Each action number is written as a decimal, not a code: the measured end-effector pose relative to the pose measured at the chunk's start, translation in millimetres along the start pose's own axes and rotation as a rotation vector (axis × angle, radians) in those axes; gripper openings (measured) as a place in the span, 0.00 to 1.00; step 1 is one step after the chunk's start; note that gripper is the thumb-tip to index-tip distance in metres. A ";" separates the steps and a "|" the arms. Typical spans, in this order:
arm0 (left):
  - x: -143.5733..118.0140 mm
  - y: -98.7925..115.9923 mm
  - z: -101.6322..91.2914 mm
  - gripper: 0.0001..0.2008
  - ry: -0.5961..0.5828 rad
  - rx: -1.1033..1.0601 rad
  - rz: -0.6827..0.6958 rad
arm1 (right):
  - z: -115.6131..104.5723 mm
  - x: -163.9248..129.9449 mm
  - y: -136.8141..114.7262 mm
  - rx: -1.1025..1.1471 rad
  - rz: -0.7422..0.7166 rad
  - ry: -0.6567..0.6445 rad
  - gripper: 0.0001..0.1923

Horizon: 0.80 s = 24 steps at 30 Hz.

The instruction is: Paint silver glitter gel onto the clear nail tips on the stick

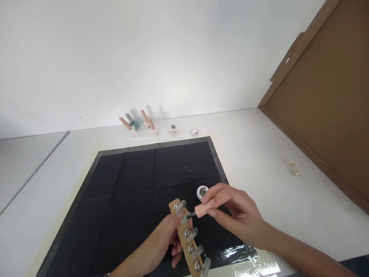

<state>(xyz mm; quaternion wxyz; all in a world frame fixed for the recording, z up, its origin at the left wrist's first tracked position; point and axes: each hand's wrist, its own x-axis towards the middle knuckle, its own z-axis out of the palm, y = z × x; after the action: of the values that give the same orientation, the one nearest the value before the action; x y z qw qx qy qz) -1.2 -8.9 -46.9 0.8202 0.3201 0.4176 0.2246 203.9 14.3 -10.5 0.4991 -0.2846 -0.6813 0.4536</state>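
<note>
My left hand [160, 240] is closed around a wooden nail display strip [194, 258], holding it tilted above the black mat [132, 184]. Clear false nail tips [197, 252] stick out from the strip beside round silver studs. Between the fingers of my right hand [240, 209] is a nail polish brush [203, 209] with a pink handle. Its dark bristles touch the second nail tip from the far end, close to my left thumb. Just beyond the brush handle, partly covered by my right fingers, lies a small round white dish [202, 191] with shiny bits inside.
Nail polish bottles [153, 131] with pink caps and a green one [135, 124] stand along the wall. Right of them sit a small jar [173, 130] and another round dish [195, 132]. Two small cream oval pieces [292, 164] lie near the brown cardboard [323, 104].
</note>
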 end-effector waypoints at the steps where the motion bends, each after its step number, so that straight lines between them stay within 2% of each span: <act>1: 0.2 -0.7 0.2 0.22 0.008 0.011 0.001 | 0.1 0.4 -0.4 -0.002 -0.009 -0.018 0.11; 16: 1.6 -2.5 -2.3 0.20 -0.017 0.037 0.013 | -4.2 2.2 1.3 -0.230 -0.175 -0.089 0.16; 24: 1.7 -4.4 -3.6 0.20 -0.026 0.009 0.016 | -5.9 2.1 -3.9 -0.076 -0.036 -0.029 0.16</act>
<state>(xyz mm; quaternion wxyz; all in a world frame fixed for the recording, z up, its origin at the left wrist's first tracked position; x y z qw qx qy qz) -2.9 -9.6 -52.5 0.8221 0.3300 0.4056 0.2251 209.0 16.4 -5.6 0.4862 -0.2844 -0.7102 0.4224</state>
